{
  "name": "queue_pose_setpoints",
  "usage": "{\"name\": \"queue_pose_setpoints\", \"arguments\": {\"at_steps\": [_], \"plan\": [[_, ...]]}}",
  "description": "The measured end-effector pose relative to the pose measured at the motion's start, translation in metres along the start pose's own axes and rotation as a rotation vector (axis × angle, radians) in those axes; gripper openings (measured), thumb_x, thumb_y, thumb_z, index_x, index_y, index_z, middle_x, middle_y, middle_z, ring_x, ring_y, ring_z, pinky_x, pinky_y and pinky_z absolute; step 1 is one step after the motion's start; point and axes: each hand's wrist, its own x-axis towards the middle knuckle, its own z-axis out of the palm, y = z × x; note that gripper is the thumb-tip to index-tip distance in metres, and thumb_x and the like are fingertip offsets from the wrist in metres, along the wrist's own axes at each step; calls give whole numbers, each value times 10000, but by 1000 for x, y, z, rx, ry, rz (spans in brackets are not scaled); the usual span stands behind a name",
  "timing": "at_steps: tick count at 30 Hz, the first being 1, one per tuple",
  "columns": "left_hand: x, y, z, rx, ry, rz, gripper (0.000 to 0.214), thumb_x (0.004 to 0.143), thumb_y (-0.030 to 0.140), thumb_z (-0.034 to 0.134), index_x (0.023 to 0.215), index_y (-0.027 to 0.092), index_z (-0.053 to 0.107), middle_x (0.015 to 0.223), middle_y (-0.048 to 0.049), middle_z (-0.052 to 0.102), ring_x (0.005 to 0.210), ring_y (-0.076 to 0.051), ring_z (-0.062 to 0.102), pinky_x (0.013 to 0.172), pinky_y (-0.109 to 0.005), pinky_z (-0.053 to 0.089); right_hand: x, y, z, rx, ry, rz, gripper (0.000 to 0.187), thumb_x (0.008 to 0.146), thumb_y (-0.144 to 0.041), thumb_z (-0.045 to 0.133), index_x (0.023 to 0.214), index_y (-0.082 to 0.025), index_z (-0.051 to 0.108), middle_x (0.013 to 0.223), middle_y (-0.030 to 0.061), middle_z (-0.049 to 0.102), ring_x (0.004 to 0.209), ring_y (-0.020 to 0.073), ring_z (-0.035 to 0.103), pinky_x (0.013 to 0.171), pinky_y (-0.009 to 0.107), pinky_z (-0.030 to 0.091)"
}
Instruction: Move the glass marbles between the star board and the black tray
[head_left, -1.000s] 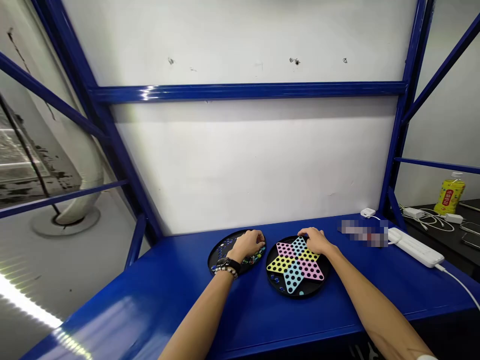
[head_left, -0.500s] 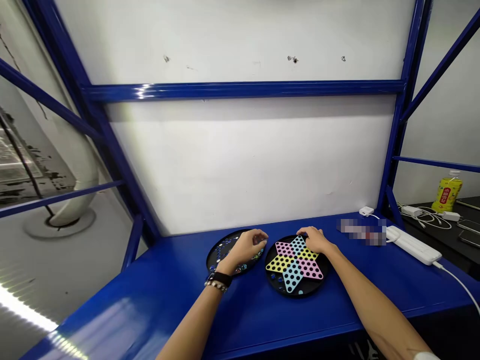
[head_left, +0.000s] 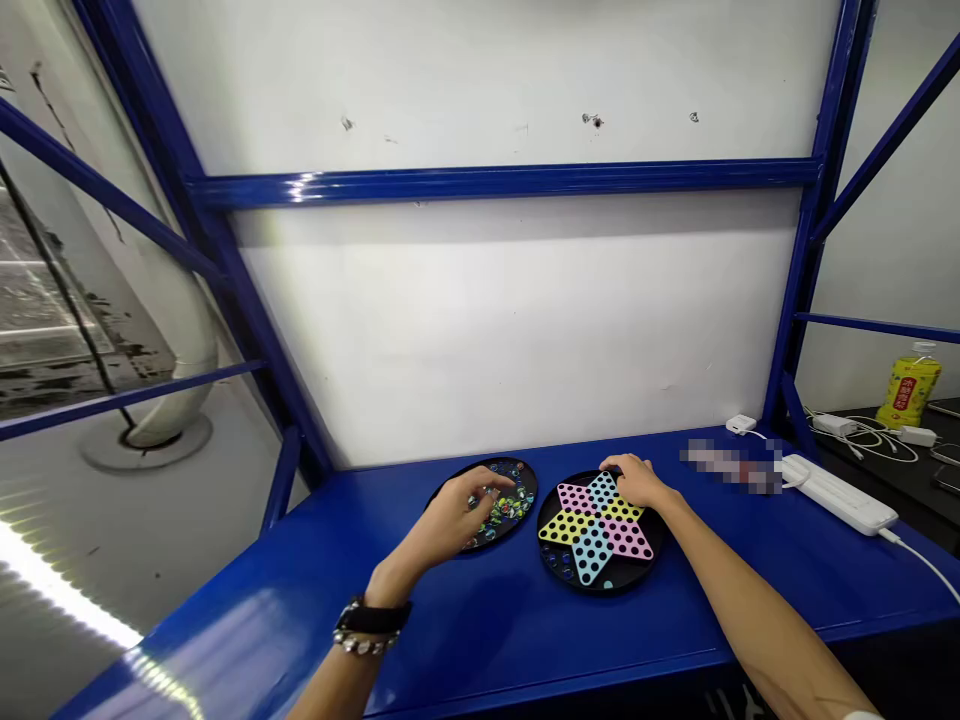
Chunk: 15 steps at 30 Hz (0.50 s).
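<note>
A round black Chinese checkers board with a pastel star of pink, blue and yellow points lies on the blue shelf. My right hand rests on its far edge, fingers curled down onto the rim. To its left lies a round black tray with several coloured glass marbles in it. My left hand hovers over the near left part of that tray, thumb and fingers pinched together over the marbles. What they pinch is too small to see.
A white power strip with its cable lies at the right end of the shelf, near a small white adapter. Blue frame posts rise on both sides. A yellow bottle and chargers sit on a dark table further right.
My left hand has drawn back toward me from the far part of the marble tray and turned into a pinch. My right hand has stayed on the board's far edge.
</note>
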Motion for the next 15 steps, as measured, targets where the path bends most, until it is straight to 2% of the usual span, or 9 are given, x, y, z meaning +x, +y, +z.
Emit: {"name": "queue_pose_setpoints", "arguments": {"at_steps": [3, 6, 8, 11, 15], "plan": [[-4, -48, -12, 45, 164, -136, 395, 848, 356, 391, 1040, 210, 704, 1013, -55, 727, 849, -214, 638, 762, -322, 516, 0, 1, 1, 8, -4, -5, 568, 754, -21, 409, 1195, -293, 640, 1298, 17, 628, 1263, 235, 483, 1050, 459, 271], [-16, -96, -7, 98, 198, -195, 404, 803, 354, 409, 1050, 215, 698, 1054, -47, 724, 875, -215, 646, 809, -332, 520, 0, 1, 2, 10, 1, -7, 546, 772, -36, 406, 1192, -292, 641, 1295, 19, 631, 1265, 240, 484, 1052, 460, 273], [-25, -119, 0, 112, 200, -230, 408, 786, 354, 410, 1035, 209, 700, 1058, -53, 725, 911, -224, 655, 848, -340, 521, 0, 1, 2, 2, 5, -9, 537, 776, -43, 408, 1191, -290, 641, 1286, 22, 637, 1260, 242, 490, 1048, 458, 280], [-32, -133, 6, 84, 203, -279, 421, 786, 319, 374, 1038, 205, 691, 1085, -56, 724, 1013, -231, 650, 928, -345, 501, 0, 1, 2, -9, 10, -13, 527, 777, -48, 410, 1190, -283, 638, 1282, 24, 639, 1251, 241, 499, 1040, 458, 293], [-35, -130, 6, 33, 132, -331, 412, 787, 292, 360, 1004, 210, 701, 1067, -51, 734, 1051, -239, 644, 962, -354, 483, -1, 2, 0, 3, -5, 2, 514, 787, -57, 412, 1194, -278, 636, 1296, 35, 629, 1250, 241, 502, 1050, 466, 279]]}}
